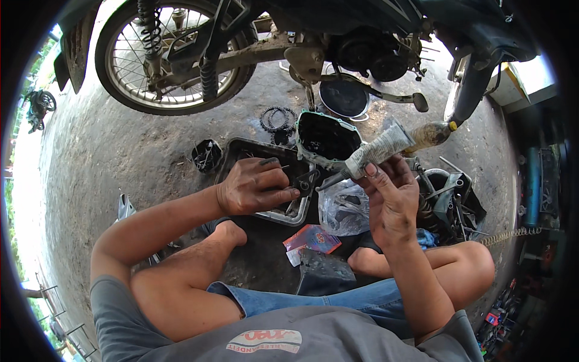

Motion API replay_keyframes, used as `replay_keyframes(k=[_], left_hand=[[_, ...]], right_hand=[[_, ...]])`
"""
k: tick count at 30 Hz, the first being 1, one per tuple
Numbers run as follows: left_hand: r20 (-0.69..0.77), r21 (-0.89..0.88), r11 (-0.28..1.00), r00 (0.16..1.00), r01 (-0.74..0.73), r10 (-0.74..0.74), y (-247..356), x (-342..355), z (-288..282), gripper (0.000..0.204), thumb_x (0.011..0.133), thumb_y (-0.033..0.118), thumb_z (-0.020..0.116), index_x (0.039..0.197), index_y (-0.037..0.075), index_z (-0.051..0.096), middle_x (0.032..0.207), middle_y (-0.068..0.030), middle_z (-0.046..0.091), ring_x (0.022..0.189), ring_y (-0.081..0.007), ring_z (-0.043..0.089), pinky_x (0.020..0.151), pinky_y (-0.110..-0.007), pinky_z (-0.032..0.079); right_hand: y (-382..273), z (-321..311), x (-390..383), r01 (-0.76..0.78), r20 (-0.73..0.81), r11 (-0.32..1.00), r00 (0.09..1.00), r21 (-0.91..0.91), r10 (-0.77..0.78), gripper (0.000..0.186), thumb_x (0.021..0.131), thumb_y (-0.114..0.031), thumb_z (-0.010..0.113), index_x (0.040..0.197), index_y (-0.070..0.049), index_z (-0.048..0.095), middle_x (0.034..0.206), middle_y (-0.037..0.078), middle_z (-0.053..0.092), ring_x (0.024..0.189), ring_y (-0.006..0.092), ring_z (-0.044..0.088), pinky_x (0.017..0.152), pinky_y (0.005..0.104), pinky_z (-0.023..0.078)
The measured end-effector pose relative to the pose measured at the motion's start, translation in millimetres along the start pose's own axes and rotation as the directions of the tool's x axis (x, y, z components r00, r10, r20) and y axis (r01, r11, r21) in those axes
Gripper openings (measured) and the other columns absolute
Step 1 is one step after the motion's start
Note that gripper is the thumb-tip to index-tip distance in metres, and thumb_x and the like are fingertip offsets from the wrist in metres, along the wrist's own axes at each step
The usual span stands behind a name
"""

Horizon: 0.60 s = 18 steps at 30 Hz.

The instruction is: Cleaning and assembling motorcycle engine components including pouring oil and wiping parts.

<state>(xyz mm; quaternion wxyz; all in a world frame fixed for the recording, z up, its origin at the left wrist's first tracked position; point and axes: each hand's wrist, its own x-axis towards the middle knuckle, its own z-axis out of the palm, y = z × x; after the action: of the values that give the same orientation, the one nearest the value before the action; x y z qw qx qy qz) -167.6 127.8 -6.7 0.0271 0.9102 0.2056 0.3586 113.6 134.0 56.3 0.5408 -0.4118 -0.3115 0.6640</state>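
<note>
My right hand (395, 208) is raised and closed round a pale, creased squeeze tube (383, 146) with a long dark nozzle. The nozzle points left and down. My left hand (256, 186) is curled above a dark rectangular tray (250, 142). A thin dark piece sticks out at its knuckles, but what its fingers grip is hard to make out. Beside its fingertips is a small black part (306, 181) with a round hole; I cannot tell if they touch. An engine cover (327, 136), its dark hollow side up, leans by the tray's far right corner.
A motorcycle's rear wheel (175, 99) and engine (377, 57) stand across the far side. Black rings (277, 119) and a small black container (207, 155) lie on the floor. A plastic bag (344, 208), red packet (312, 239), bottle (431, 135) and tool bin (455, 202) are close by.
</note>
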Motion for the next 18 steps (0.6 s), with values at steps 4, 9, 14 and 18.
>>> replay_keyframes(k=[4, 9, 14, 18], left_hand=[[0.004, -0.022, 0.997, 0.997, 0.071, -0.071, 3.4, 0.1, 3.0, 0.043, 0.064, 0.014, 0.078, 0.107, 0.013, 0.073, 0.086, -0.0001, 0.055, 0.07, -0.0181, 0.06, 0.049, -0.032, 0.045], [-0.019, -0.027, 0.997, 0.997, 0.069, -0.07, 4.1, 6.6, 4.3, 0.041, 0.064, 0.013, 0.079, 0.105, 0.014, 0.074, 0.085, 0.0003, 0.055, 0.069, -0.0178, 0.059, 0.049, -0.032, 0.045], [-0.025, -0.04, 0.998, 0.998, 0.057, -0.058, 4.7, 13.0, 7.6, 0.04, 0.064, 0.013, 0.079, 0.104, 0.014, 0.074, 0.084, 0.0002, 0.055, 0.069, -0.0177, 0.06, 0.049, -0.032, 0.045], [-0.043, -0.065, 0.995, 0.996, 0.071, -0.074, 6.5, 15.7, 10.4, 0.039, 0.066, 0.013, 0.08, 0.104, 0.014, 0.074, 0.085, 0.0002, 0.055, 0.07, -0.0175, 0.06, 0.049, -0.032, 0.045]], right_hand=[[2.3, 3.0, 0.0, 0.008, -0.004, 0.999, 1.0, -0.036, -0.008, 0.041, 0.093, 0.0, 0.073, 0.13, 0.003, 0.056, 0.118, 0.011, 0.069, 0.102, 0.0197, 0.07, 0.09, 0.0348, 0.059], [2.8, 1.0, 1.2, 0.017, -0.028, 0.999, 0.999, -0.036, -0.018, 0.04, 0.093, 0.0, 0.073, 0.13, 0.004, 0.056, 0.116, 0.011, 0.069, 0.099, 0.0196, 0.071, 0.086, 0.0341, 0.059], [4.7, -1.5, 2.6, -0.016, -0.049, 0.999, 0.999, -0.045, 0.013, 0.04, 0.094, -0.001, 0.072, 0.13, 0.003, 0.056, 0.113, 0.011, 0.07, 0.097, 0.0195, 0.071, 0.085, 0.0339, 0.06], [6.3, -3.7, 4.5, -0.023, -0.082, 0.997, 0.997, -0.071, 0.017, 0.039, 0.094, -0.001, 0.072, 0.129, 0.003, 0.056, 0.112, 0.011, 0.071, 0.097, 0.0195, 0.072, 0.085, 0.0343, 0.061]])
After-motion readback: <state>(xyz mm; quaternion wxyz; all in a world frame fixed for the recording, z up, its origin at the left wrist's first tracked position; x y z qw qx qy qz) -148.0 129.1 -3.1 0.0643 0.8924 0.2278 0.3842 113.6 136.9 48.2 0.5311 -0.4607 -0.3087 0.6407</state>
